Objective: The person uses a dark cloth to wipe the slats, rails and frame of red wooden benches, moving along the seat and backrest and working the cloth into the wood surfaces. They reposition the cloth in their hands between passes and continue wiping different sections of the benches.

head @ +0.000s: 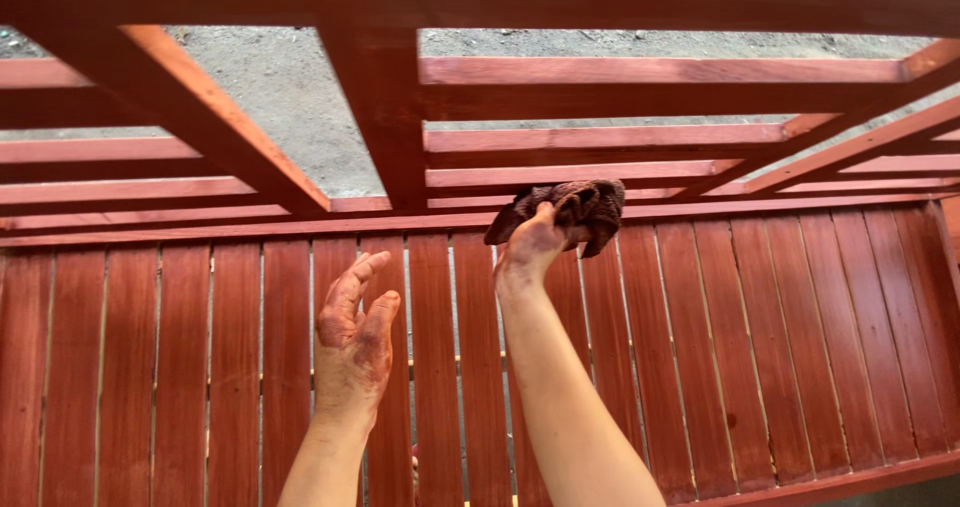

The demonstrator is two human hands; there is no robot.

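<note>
while looking down over a red-stained wooden bench, seeing the right hand clamped shut around a dark, stain-soaked rag, bunched up and pressed right at the joint where the seat slats meet the lowest rail of the backrest. left hand hanging open just above the slats, fingers loose and slightly curled, palm smeared with reddish stain, holding nothing and touching nothing. no tins, trays or other containers in view, so can't tell where the stain is kept. seat made of narrow vertical slats with thin gaps between, a pale strip showing through a couple of them. backrest built from horizontal rails plus a thick centre post and diagonal braces, with big open gaps showing grey gravel ground behind. plenty of free slat surface left and right of both hands. front edge of the seat showing at lower right, right end of the bench just inside the picture, left end cut off.
</note>
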